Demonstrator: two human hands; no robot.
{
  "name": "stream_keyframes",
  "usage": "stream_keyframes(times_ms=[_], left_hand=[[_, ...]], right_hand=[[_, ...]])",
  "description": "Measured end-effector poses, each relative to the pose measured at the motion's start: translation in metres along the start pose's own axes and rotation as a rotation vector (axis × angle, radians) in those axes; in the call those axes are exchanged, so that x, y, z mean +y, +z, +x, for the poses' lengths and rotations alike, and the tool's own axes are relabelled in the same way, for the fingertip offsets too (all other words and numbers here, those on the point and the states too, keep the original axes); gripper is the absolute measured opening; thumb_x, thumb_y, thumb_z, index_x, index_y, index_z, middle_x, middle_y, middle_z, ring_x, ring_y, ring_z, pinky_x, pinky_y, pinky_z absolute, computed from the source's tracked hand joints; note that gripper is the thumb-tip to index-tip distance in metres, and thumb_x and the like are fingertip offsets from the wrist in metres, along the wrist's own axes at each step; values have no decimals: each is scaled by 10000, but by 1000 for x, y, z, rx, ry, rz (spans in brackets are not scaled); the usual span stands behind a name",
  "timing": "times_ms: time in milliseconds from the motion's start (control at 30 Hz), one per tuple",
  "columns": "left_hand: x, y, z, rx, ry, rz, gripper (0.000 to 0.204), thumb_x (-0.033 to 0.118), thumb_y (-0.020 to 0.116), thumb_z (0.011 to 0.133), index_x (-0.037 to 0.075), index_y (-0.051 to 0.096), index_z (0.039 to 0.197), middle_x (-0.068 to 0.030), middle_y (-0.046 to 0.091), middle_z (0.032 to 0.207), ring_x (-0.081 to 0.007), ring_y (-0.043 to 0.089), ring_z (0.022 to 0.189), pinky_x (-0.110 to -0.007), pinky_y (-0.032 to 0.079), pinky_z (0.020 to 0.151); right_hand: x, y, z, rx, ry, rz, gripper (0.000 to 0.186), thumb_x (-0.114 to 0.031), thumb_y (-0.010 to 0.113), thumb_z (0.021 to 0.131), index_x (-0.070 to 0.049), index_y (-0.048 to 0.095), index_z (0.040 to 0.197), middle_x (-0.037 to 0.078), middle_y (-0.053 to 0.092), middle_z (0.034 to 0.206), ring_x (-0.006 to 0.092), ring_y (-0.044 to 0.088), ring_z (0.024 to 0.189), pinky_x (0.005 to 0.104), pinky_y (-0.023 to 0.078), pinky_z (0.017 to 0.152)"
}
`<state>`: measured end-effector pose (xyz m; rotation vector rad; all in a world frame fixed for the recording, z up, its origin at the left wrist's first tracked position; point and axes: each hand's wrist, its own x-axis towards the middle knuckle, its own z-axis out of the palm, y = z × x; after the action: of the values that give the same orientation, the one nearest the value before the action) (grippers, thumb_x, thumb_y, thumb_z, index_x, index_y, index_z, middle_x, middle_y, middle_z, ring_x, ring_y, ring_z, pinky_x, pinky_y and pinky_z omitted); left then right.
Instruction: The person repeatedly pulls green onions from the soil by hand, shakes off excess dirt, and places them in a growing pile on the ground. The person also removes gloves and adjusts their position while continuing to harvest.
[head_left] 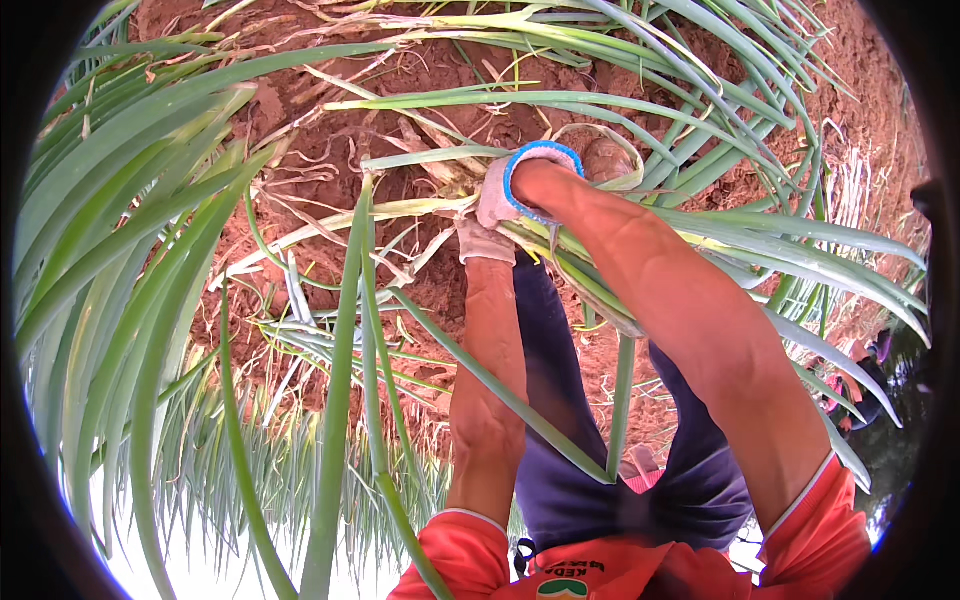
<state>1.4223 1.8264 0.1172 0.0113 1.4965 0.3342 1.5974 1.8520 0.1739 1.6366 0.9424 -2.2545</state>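
Observation:
My right hand (496,196), in a pale glove with a blue cuff, closes round a bunch of green onions (700,232) low over the soil. Their long green leaves trail off to the right, under and past my right forearm. Close below it, almost touching, is my left hand (484,243), also in a pale glove; its fingers are hidden behind the stalks and the other glove. Pale stalks and dry roots (440,165) lie just left of both hands.
Reddish-brown soil (300,95) with dry leaf scraps lies around the hands. Tall green onion plants (130,220) stand densely at the left. More leaves lie across the top and right (690,60). My legs in dark trousers (555,350) are just below the hands.

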Motion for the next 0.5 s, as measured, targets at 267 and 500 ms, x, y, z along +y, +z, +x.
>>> stream_keyframes(times_ms=[267, 500], left_hand=[[-47, 46, -176, -248, -197, -134, 872, 750, 514, 940, 91, 493, 1512, -128, 578, 1491, -348, 598, 1303, -521, 527, 1073], [-92, 158, -354, -436, -286, 71, 651, 542, 579, 1005, 82, 544, 1464, -103, 615, 1451, -268, 613, 1310, -455, 545, 1080]], right_hand=[[21, 10, -240, 199, 38, -115, 497, -441, 795, 704, 2, 793, 929, 219, 762, 849, 366, 751, 808, 483, 587, 755], [91, 45, -457, 428, 70, -25, 690, -390, 836, 689, -38, 640, 1249, 219, 747, 934, 423, 737, 888, 504, 585, 744]])
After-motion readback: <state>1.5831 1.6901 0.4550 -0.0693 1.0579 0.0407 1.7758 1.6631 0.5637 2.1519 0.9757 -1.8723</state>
